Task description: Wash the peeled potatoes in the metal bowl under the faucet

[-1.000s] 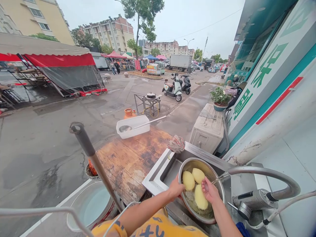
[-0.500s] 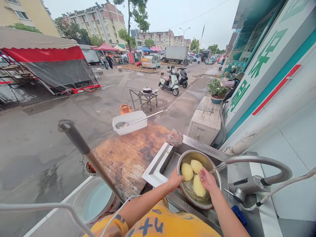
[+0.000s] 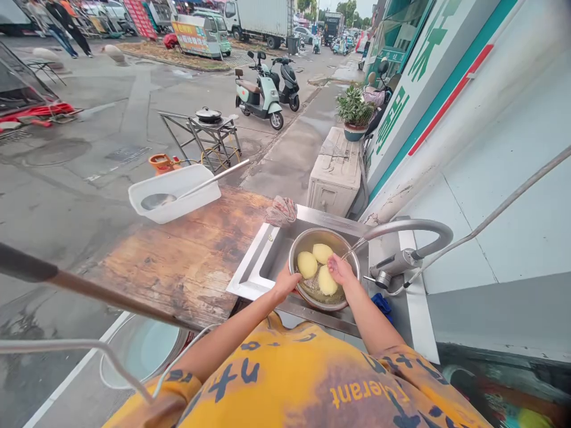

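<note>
Our view has just tipped down and swung, so the bowl [image 3: 341, 242] sits higher in it and more of our shirt [image 3: 276, 380] shows. Our hold looks much the same: the left hand [image 3: 286, 281] is clamped on the bowl's near-left rim, while the right hand [image 3: 339, 269] curls its fingers together beside the lowest potato [image 3: 327, 282]; whether it grips anything, we cannot tell. All three potatoes remain in the bowl, inside the sink [image 3: 244, 284], with the tap [image 3: 404, 224] running. We judge the rinsing itself little altered.
</note>
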Demonstrator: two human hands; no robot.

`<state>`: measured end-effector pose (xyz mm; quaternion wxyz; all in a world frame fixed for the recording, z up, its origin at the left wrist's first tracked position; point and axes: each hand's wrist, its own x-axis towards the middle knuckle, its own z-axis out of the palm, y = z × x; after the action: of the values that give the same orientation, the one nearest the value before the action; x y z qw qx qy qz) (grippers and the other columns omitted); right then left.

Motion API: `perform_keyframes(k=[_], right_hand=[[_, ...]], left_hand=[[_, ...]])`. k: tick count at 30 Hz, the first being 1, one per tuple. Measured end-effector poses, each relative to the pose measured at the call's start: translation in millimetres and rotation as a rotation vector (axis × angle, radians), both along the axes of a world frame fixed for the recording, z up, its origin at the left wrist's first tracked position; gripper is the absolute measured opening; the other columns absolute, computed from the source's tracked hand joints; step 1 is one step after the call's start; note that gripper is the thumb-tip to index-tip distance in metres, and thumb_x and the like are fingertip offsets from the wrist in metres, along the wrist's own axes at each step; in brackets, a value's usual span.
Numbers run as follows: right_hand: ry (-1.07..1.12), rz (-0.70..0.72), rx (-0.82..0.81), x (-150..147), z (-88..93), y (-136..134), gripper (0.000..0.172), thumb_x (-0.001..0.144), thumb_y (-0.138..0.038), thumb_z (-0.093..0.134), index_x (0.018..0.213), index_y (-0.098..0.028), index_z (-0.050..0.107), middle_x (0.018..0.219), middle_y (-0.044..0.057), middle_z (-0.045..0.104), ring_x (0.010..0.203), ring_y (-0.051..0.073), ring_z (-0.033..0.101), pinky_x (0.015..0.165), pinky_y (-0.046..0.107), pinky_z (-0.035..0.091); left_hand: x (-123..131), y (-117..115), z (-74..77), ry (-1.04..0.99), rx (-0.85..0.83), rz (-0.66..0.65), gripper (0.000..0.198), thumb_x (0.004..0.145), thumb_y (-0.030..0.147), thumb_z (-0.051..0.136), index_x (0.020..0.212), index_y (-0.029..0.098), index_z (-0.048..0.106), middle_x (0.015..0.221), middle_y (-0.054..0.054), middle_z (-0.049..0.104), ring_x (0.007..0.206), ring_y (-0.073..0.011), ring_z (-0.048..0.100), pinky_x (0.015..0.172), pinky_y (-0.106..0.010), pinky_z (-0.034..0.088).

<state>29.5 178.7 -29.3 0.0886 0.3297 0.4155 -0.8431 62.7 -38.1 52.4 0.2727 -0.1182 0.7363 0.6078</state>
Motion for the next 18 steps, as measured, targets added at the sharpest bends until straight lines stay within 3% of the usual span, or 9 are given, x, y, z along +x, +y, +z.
perform_keyframes(k=[10,18], right_hand=[[-0.030,0.000,-0.052,0.9,4.8,0.0,0.020,0.086,-0.021,0.052,0.068,-0.013,0.055,0.049,-0.001,0.056,0.040,0.005,0.048,0.034,0.013,0.034],[-0.067,-0.005,-0.048,-1.4,-4.2,5.1,0.021,0.087,-0.024,0.050,0.071,-0.014,0.056,0.054,-0.002,0.055,0.042,0.005,0.047,0.036,0.014,0.037]], left_hand=[[1.0,-0.6,-5.1,-0.005,0.042,0.005,0.063,0.061,0.014,0.049,0.123,0.018,0.040,0.094,-0.007,0.059,0.059,-0.0128,0.056,0.044,-0.022,0.048],[0.9,-1.2,-2.0,-0.011,0.047,-0.002,0.069,0.062,0.016,0.052,0.129,0.019,0.035,0.093,-0.007,0.060,0.057,-0.0123,0.056,0.045,-0.022,0.048]])
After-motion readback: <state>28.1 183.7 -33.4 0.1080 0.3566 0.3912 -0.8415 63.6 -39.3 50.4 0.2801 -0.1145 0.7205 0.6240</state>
